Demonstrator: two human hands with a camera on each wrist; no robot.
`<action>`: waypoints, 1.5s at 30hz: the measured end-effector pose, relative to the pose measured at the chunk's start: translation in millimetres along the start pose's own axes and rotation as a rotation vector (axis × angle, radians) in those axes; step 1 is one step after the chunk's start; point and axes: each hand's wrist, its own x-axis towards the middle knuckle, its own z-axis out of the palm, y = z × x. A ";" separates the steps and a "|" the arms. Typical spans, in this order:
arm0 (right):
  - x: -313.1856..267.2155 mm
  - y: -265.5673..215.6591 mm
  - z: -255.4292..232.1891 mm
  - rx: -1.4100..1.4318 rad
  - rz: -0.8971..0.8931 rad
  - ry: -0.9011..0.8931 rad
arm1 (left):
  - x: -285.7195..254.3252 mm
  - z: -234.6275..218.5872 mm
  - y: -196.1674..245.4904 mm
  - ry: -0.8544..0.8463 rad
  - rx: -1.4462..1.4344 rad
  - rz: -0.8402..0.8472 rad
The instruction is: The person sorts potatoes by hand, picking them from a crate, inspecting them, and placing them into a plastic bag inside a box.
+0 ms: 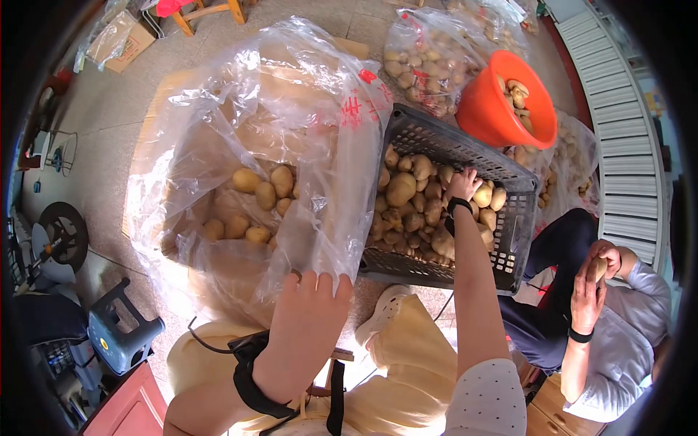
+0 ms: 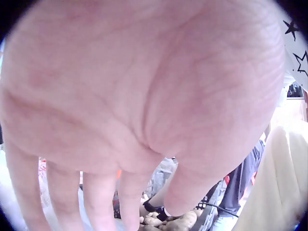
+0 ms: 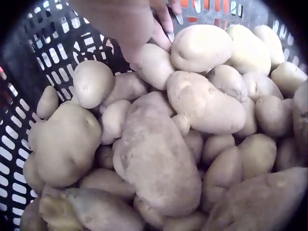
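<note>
our right hand [image 1: 463, 184] is down in the dark plastic crate [image 1: 509, 240], fingers [image 3: 163, 21] reaching among the potatoes [image 1: 402, 189]; the pale one they touch [image 3: 154, 65] lies just below and on the near side of the fingertips, a bigger one [image 3: 199, 48] just to its right. whether the fingers are curled round it or only resting on it we cannot tell. our left hand [image 1: 309, 320] is well apart to the left, fingers straight and loosely spread against the near edge of the clear plastic bag [image 1: 254, 145], holding nothing; more potatoes [image 1: 265, 195] lie deep in the bag. the right hand is plainly the nearer to the crate's heap. the head view gives the layout, with an orange bucket [image 1: 494, 105] beyond the crate and another person's hands [image 1: 592, 280] at the right; the right wrist view alone shows the contact, while the left wrist view is almost all palm [image 2: 144, 82].
</note>
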 end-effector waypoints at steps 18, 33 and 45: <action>-1.5 -15.0 -3.1 0.023 0.081 -0.009 | 2.8 5.4 -0.7 -0.019 0.015 0.026; -162.2 21.0 -193.3 1.173 -0.132 -0.026 | 3.7 16.4 3.8 0.430 -0.030 0.156; -260.5 44.9 -301.1 1.697 0.034 -0.464 | 21.7 2.5 -0.2 0.501 -0.116 0.270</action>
